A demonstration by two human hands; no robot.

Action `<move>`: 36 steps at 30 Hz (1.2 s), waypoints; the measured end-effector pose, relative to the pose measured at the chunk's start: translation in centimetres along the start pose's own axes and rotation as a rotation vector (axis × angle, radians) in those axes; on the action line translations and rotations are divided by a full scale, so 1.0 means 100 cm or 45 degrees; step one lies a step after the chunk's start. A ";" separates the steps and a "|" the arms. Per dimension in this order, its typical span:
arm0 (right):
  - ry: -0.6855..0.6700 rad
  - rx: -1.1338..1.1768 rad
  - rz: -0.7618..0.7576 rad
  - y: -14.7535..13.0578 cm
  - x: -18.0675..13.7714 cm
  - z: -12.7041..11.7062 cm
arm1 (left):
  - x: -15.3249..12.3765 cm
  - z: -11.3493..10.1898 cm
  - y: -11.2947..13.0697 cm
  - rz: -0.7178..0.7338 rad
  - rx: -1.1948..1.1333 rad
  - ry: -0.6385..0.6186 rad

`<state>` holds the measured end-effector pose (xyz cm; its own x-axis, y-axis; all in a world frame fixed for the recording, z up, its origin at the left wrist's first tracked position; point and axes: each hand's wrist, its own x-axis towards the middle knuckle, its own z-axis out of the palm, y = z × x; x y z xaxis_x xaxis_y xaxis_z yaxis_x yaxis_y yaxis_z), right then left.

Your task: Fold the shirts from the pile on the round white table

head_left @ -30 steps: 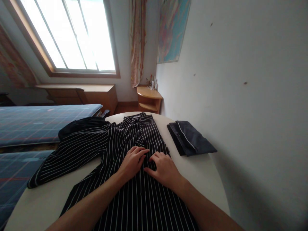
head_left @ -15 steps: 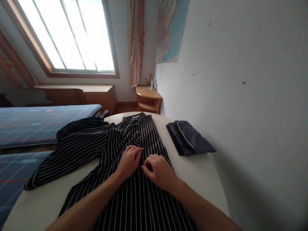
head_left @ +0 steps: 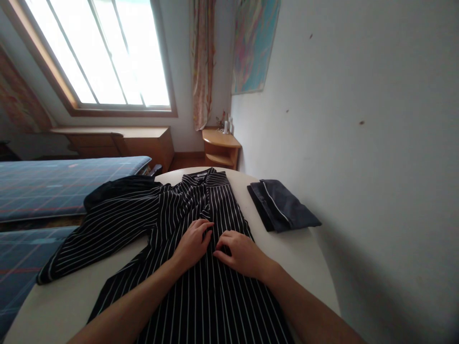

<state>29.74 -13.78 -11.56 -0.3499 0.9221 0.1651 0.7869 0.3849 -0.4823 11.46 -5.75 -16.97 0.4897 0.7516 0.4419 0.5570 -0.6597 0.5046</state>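
Note:
A black shirt with thin white stripes (head_left: 222,200) lies spread front up, its collar at the far end and one sleeve stretched out to the left. My left hand (head_left: 193,241) rests on the shirt's front by the button strip, fingers reaching right and thumb a little apart. Just right of the strip is my right hand (head_left: 242,253), its fingers bent and a gap showing between thumb and forefinger. Both hands touch or hover close over the cloth, and I see no fabric gripped in either. Buttons are too small to make out.
The shirt lies on a round white table (head_left: 294,258). Folded dark trousers or similar cloth (head_left: 287,205) sit at the right edge, near the white wall (head_left: 376,191). Beyond on the left are blue plaid mattresses (head_left: 71,186), and a wooden corner shelf (head_left: 222,138) stands behind.
My right hand has shifted slightly to the right, away from the button strip. My left hand has slid down very slightly. The shirt lies as before.

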 end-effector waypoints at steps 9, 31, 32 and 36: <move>0.425 -0.227 0.691 0.065 0.008 -0.030 | -0.021 -0.004 0.018 0.037 0.024 -0.051; 0.606 0.211 0.570 0.089 0.028 -0.012 | -0.024 -0.014 0.037 0.125 0.201 -0.185; 0.619 0.289 0.544 0.091 0.029 -0.013 | -0.024 -0.015 0.038 0.122 0.211 -0.195; 0.658 0.462 0.544 0.094 0.030 -0.017 | -0.025 -0.015 0.038 0.127 0.240 -0.247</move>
<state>36.90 -7.31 -14.11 0.3001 0.9234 0.2395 0.5531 0.0362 -0.8324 11.38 -10.12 -15.04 0.6574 0.6806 0.3234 0.6054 -0.7326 0.3112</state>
